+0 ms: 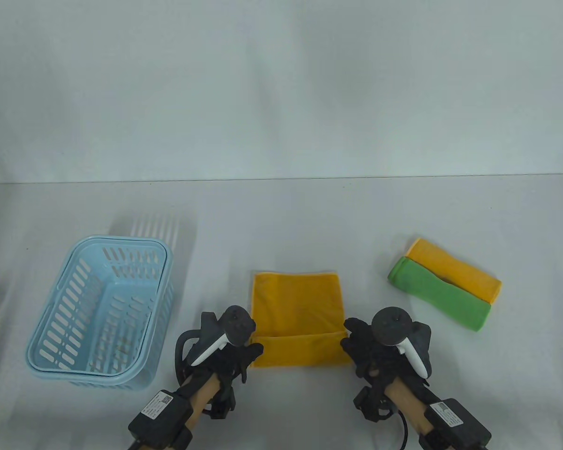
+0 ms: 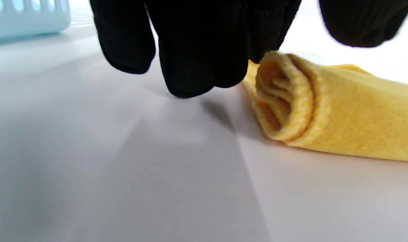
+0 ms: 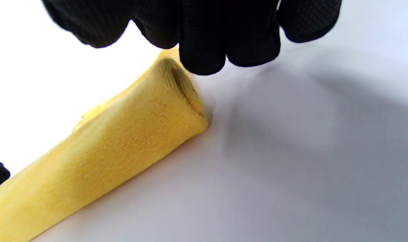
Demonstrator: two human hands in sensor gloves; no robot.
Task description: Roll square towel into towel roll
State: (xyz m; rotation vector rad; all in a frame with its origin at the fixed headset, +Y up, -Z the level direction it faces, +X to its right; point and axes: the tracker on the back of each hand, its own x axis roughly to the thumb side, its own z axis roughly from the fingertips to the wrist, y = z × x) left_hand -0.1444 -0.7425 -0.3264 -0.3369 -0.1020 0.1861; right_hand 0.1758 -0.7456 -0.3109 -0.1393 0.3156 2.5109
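The square towel point(image 1: 296, 300), yellow, lies at the near middle of the table point(image 1: 281, 211), its near part already wound into a low roll point(image 1: 300, 350) while the far part lies flat with a straight far edge. The left hand point(image 1: 237, 351) sits at the roll's left end and the right hand point(image 1: 366, 349) at its right end. In the left wrist view the layered spiral of that end point(image 2: 284, 101) is exposed, with curled fingers point(image 2: 197, 50) just beside and above it; in the right wrist view the fingers point(image 3: 224, 37) curl down at the other end point(image 3: 187, 90). Whether either hand actually pinches the cloth I cannot tell. A light blue basket point(image 1: 51, 328) stands to the left, apart from the towel, and two finished rolls, green point(image 1: 438, 294) and yellow point(image 1: 457, 269), lie touching side by side at the right. Bare tabletop stretches beyond the towel's far edge.
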